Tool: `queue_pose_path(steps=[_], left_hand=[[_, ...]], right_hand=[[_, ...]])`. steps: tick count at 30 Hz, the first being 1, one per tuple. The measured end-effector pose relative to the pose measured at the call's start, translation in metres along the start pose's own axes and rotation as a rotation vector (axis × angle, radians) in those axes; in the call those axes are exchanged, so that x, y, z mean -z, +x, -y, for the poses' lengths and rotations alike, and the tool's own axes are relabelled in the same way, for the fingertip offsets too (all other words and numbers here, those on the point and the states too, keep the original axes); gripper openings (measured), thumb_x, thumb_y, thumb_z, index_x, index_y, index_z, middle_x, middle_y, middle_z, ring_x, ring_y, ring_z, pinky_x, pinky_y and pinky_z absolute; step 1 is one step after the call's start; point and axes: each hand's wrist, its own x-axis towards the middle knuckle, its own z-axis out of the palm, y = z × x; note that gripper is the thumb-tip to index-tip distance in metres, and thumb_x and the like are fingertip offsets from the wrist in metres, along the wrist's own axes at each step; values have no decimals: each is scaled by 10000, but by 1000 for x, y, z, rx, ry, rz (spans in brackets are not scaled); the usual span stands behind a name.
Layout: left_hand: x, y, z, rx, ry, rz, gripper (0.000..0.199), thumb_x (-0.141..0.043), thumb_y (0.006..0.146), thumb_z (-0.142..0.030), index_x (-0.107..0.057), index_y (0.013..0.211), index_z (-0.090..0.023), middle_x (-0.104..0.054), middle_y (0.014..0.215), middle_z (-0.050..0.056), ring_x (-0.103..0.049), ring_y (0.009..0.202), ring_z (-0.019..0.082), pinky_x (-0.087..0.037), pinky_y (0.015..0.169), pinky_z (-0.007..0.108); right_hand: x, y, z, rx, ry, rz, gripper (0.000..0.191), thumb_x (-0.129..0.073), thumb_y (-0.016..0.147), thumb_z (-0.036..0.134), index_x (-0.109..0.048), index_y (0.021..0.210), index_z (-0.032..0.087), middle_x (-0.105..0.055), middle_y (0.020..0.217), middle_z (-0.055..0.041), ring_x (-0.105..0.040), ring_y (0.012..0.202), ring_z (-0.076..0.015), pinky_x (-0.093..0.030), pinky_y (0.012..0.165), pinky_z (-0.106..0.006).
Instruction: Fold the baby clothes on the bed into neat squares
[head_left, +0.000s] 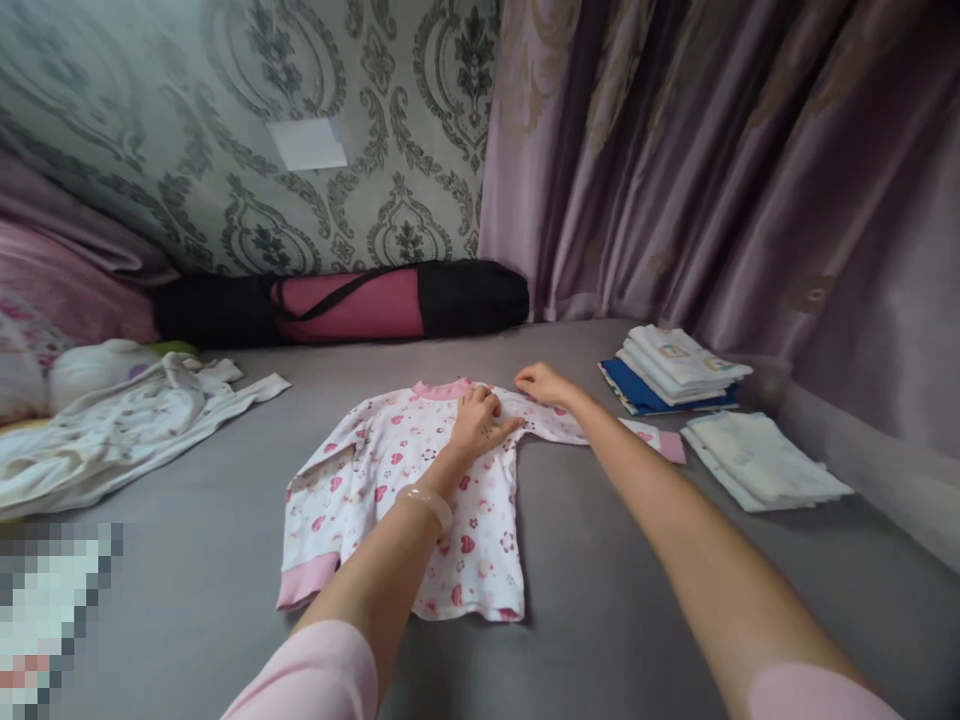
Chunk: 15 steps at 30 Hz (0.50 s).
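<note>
A child's long-sleeved shirt [397,470], white with pink hearts and flowers and pink trim, lies spread on the grey bed sheet [600,560]. Across its upper chest, near the collar, my left hand [482,420] rests with the thumb stretched out. My right hand [546,386] is at the shoulder seam on the right, fingers pinched together at the fabric's upper edge. That side's sleeve runs out to the right beneath my forearm, its pink cuff [672,447] showing. The other sleeve slants down at the left.
Folded white clothes [679,357] sit on a blue folded cloth [637,388] at the right, with another folded white garment [765,460] in front. Crumpled white clothing [135,430] lies at the left. A black and pink long bag [352,303] lies against the wall, beside purple curtains [675,170].
</note>
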Motion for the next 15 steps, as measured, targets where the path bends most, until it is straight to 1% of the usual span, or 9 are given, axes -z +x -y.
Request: queue_pose_path(steps=[3,5,8,11,15], left_hand=[[0,0,-1,4,27,29,438,-627,766,-626,-568,743,-193,-565,928,58,-508,940,233,-385,861,386],[0,1,-1,0,39,49,448,-595,785,-640,-571,754,-194,-565,930,58,-507,942,229,-378,864,380],[2,1,-2,-3,61,78,473,-574,784,-668,-572,764,-195,-567,951,62,-502,951,231,-373,870,378],[4,1,-4,4,87,101,492,-552,785,-689,-570,782,-197,-568,974,67,-499,966,239,-370,879,384],[5,2,-6,25,133,113,510,-526,787,-707,-565,816,-199,-569,1003,81,-499,988,257,-372,891,400]], right_hand=[[-13,24,8,-57,-34,76,208,-554,815,229,-733,861,133,-676,736,-12,-564,664,-126,-385,572,-198],[-14,31,11,-92,-53,138,172,-613,787,247,-732,837,132,-674,716,-21,-555,621,-128,-383,548,-207],[-11,35,13,-112,-77,213,109,-644,766,220,-719,796,146,-656,677,-8,-537,572,-122,-378,530,-208],[-10,38,14,-101,-105,195,118,-600,823,224,-689,833,148,-660,722,-15,-539,590,-121,-378,542,-206],[-19,34,10,-52,-133,87,186,-474,930,243,-615,1018,158,-677,956,-72,-587,762,-152,-405,646,-216]])
